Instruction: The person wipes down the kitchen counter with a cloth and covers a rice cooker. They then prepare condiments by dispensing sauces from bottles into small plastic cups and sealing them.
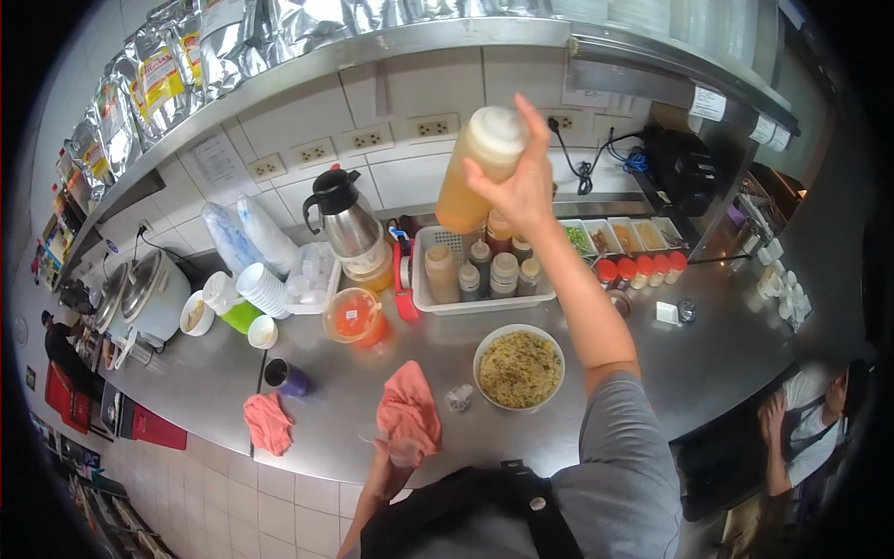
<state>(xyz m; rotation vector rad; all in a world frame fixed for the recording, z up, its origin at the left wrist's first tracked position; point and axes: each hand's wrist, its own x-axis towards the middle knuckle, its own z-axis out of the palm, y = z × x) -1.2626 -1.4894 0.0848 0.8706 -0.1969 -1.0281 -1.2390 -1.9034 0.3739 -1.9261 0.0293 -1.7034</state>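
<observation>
Raised above the counter, my right hand (pixel 521 182) grips a large plastic bottle (pixel 470 172) of amber liquid with a whitish top. The bottle is tilted, in front of the wall and above a white basket (pixel 480 305) of sauce bottles. Low in view, my left hand (pixel 386 473) is at the counter's front edge, its fingers closed around what looks like a small clear plastic cup (pixel 404 454). Just beyond it lies a crumpled pink cloth (pixel 410 401). A white bowl of fried rice (pixel 519 368) stands to the right, beside a small crumpled clear wrapper (pixel 458 398).
A steel thermos (pixel 343 219), an orange-red tub (pixel 356 317), stacked white cups (pixel 263 289) and a purple cup (pixel 287 377) stand leftward. Red-capped shakers (pixel 643 272) line the right. A metal shelf (pixel 419 48) hangs overhead. Another person (pixel 810 419) is at the right.
</observation>
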